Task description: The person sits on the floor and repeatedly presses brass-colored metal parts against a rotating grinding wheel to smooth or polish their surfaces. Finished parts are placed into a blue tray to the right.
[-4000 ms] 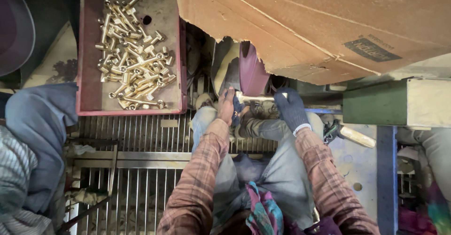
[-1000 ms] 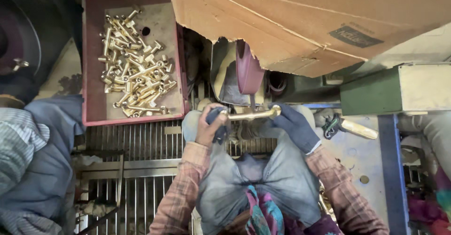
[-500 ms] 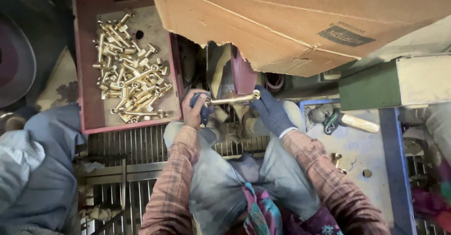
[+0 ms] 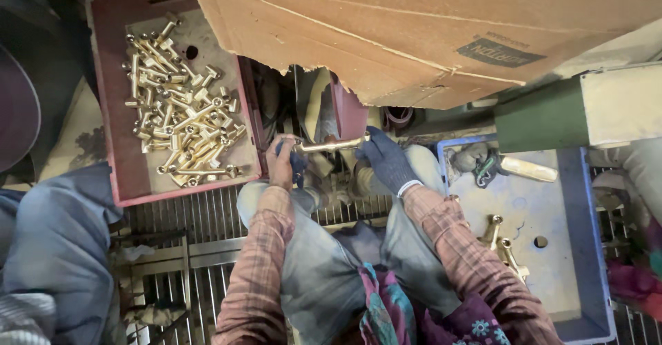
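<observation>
1. While both hands are raised in front of the knees, a slim brass rod (image 4: 329, 144) is held level between them, just below a dark red wheel (image 4: 347, 113).
2. The rod is seen as shiny, golden and straight, with a thicker end toward the left.
3. The left hand (image 4: 281, 160) is closed around that end, a dark blue cloth being pinched with it.
4. The right hand (image 4: 387, 160), covered by a dark blue glove, is clamped on the other end.
5. Many similar brass pieces (image 4: 181, 121) are heaped in a red tray (image 4: 117, 173) to the left.
6. A few more brass pieces (image 4: 502, 243) are laid in a blue tray (image 4: 586, 262) to the right.
7. A torn cardboard sheet (image 4: 414, 28) is spread overhead.
</observation>
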